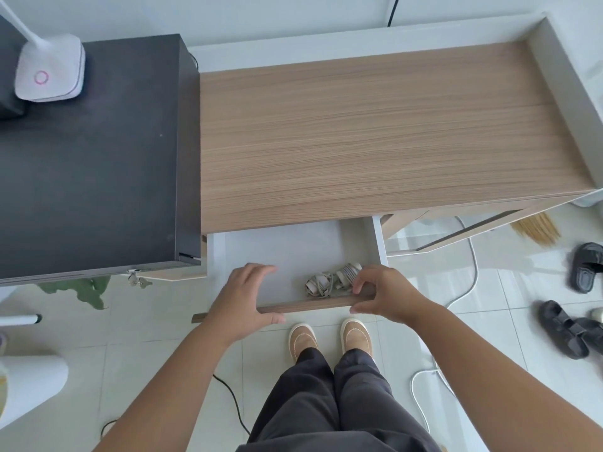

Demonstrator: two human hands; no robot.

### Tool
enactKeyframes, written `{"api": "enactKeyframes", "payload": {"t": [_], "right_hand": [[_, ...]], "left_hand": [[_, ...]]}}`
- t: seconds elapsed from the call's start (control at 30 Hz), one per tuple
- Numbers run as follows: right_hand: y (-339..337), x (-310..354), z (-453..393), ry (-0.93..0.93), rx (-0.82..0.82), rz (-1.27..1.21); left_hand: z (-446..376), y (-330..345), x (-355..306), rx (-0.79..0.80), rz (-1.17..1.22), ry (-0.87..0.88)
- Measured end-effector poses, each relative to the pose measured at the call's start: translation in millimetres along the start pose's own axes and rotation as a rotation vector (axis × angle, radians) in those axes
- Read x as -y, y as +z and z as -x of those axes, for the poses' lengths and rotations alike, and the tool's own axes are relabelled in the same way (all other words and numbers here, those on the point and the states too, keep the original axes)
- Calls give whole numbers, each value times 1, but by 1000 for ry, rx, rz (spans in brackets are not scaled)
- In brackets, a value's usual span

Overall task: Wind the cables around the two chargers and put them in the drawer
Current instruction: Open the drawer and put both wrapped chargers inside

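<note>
The drawer (280, 252) under the wooden desk stands pulled out, grey inside. Two white chargers with cables wound round them lie side by side near its front right: one (318, 286) on the left, the other (349, 273) on the right. My left hand (241, 300) grips the drawer's wooden front panel (310, 306) at its left part, fingers inside the drawer and thumb on the outer face. My right hand (381, 293) grips the same panel at its right part, fingers over the edge beside the right charger and thumb outside.
The wooden desk top (375, 138) lies above the drawer. A black cabinet (94, 164) with a white lamp base (49, 68) stands at the left. My feet (329, 337) are below the drawer. Sandals (574, 308) and white cables (470, 278) lie on the tiled floor at right.
</note>
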State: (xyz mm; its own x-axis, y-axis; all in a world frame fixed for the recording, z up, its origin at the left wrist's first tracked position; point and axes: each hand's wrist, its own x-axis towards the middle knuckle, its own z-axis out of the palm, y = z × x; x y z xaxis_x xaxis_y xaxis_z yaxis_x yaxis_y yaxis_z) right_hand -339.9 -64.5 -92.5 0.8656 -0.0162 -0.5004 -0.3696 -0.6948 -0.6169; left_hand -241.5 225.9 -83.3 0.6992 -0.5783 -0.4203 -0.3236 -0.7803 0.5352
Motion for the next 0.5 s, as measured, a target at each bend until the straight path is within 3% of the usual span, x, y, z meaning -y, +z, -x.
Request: {"api": "enactKeyframes", "payload": {"t": [0.2, 0.3, 0.5], "right_hand": [[3, 2, -6, -82, -188, -33], [5, 2, -14, -82, -293, -49], [18, 1, -25, -103, -558, 158]], "left_hand": [[-9, -4, -7, -207, -168, 65], [-19, -5, -5, -214, -219, 73], [-42, -11, -9, -247, -263, 64]]}}
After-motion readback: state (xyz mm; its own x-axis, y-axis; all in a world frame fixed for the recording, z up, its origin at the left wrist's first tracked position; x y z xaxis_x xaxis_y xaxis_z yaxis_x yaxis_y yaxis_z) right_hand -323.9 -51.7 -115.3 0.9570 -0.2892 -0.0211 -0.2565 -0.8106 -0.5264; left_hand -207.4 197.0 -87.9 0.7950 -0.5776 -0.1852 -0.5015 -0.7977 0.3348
